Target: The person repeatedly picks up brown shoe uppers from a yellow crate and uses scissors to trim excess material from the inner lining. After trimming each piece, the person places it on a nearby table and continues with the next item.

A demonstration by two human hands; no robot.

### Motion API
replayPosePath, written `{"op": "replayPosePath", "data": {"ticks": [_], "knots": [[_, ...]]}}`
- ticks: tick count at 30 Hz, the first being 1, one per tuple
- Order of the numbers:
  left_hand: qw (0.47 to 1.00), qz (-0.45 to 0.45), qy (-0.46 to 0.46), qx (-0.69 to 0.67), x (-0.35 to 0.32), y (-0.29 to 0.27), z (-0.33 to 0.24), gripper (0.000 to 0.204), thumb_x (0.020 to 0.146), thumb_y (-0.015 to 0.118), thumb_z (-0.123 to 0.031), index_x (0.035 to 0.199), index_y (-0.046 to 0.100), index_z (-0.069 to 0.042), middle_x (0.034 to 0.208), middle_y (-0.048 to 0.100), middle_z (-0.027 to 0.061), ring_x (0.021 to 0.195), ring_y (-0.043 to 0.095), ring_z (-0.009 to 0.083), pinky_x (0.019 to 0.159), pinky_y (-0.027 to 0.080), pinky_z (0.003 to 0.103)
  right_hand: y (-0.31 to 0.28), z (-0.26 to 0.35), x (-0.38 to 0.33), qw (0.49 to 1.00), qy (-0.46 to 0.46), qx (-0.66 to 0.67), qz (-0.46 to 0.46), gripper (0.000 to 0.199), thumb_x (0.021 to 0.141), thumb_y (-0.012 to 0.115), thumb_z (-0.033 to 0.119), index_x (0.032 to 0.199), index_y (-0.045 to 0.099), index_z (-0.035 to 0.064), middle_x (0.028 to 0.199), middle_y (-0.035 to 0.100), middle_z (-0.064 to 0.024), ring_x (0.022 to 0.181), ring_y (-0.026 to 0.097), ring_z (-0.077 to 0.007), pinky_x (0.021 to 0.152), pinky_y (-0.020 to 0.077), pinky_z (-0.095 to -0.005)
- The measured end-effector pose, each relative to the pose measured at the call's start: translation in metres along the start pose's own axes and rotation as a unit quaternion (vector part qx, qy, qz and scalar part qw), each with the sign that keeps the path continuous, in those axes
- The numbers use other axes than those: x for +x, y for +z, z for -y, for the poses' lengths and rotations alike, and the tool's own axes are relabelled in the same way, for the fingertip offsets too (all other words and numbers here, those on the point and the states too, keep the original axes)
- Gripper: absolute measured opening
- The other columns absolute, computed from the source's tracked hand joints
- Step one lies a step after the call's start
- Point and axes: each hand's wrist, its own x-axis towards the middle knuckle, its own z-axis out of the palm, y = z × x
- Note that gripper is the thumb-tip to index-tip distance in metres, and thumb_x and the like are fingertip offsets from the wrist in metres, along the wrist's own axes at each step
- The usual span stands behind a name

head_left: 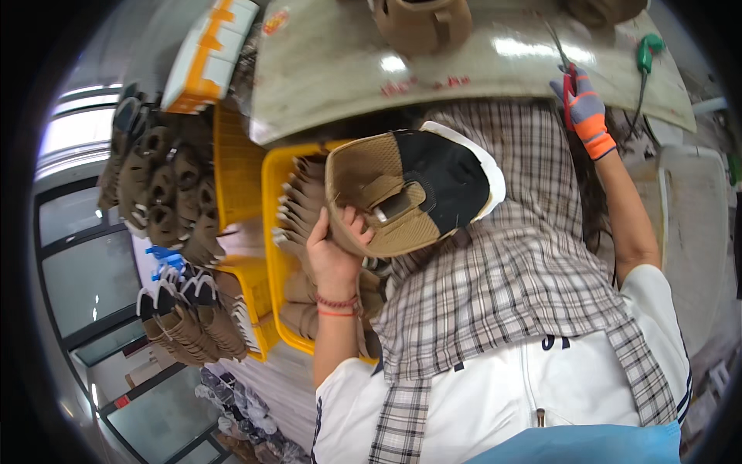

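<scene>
My left hand (334,251), bare and with red bands at the wrist, grips the edge of a tan boot upper (452,182). The upper lies on its side over my lap, its underside opening facing up, so its tan mesh and black lining show, with a white rim at one end. At the right, my right hand (591,120) wears a grey and orange glove. It is closed round the red handles of a pair of scissors (570,93), whose blades point away over the table, apart from the upper.
A pale worktable (325,85) spans the far side, bearing another brown boot upper (425,27) and a green-headed tool with a cable (649,50). Left of my lap, a yellow crate (270,178) holds stacked uppers. More uppers (182,182) and a white box (212,58) stand farther left.
</scene>
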Motion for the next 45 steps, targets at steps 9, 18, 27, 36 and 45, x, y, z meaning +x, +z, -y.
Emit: {"op": "replayPosePath", "data": {"ticks": [9, 18, 27, 36, 45], "knots": [[0.988, -0.152, -0.009, -0.019, 0.020, -0.038, 0.067, 0.047, 0.098, 0.044, -0.051, 0.099, 0.049, -0.005, 0.096, 0.042, 0.0053, 0.090, 0.041, 0.0212, 0.083, 0.036, 0.036, 0.017, 0.075, -0.095, 0.915, -0.294, -0.113, 0.252, 0.033, 0.073, 0.075, 0.021, 0.101, 0.062, 0.0093, 0.100, 0.064, -0.0110, 0.095, 0.060, -0.0311, 0.084, 0.0480, -0.0393], [0.986, -0.152, 0.062, 0.001, 0.042, -0.083, 0.090, 0.018, 0.099, 0.054, -0.018, 0.109, 0.055, -0.003, 0.115, 0.058, 0.0089, 0.106, 0.054, 0.0193, 0.095, 0.044, 0.032, 0.050, 0.073, -0.108, 0.866, -0.355, -0.162, 0.312, 0.036, 0.071, 0.076, 0.029, 0.098, 0.063, 0.0093, 0.094, 0.062, -0.0084, 0.090, 0.059, -0.0293, 0.082, 0.0472, -0.0379], [0.961, -0.138, 0.062, 0.230, 0.054, -0.071, 0.098, 0.039, 0.096, 0.061, -0.024, 0.129, 0.051, -0.005, 0.120, 0.057, 0.0040, 0.107, 0.057, 0.0154, 0.087, 0.051, 0.030, 0.060, 0.073, -0.118, 0.863, -0.370, -0.201, 0.279, 0.034, 0.071, 0.076, 0.030, 0.096, 0.064, 0.0104, 0.087, 0.064, -0.0075, 0.084, 0.062, -0.0275, 0.076, 0.0499, -0.0376], [0.961, -0.150, 0.071, 0.220, 0.053, -0.069, 0.099, 0.041, 0.095, 0.063, -0.026, 0.129, 0.051, -0.005, 0.121, 0.056, 0.0045, 0.108, 0.057, 0.0164, 0.089, 0.051, 0.032, 0.048, 0.076, -0.111, 0.880, -0.348, -0.156, 0.284, 0.031, 0.069, 0.077, 0.028, 0.093, 0.065, 0.0127, 0.088, 0.065, -0.0068, 0.086, 0.062, -0.0265, 0.075, 0.0501, -0.0379], [0.972, -0.124, 0.093, 0.178, 0.051, -0.051, 0.102, 0.047, 0.098, 0.056, -0.034, 0.135, 0.044, -0.006, 0.126, 0.054, 0.0061, 0.113, 0.056, 0.0181, 0.093, 0.050, 0.034, 0.056, 0.064, -0.115, 0.856, -0.277, -0.252, 0.356, 0.031, 0.072, 0.075, 0.030, 0.096, 0.066, 0.0130, 0.090, 0.065, -0.0064, 0.088, 0.061, -0.0269, 0.075, 0.0494, -0.0368]]}}
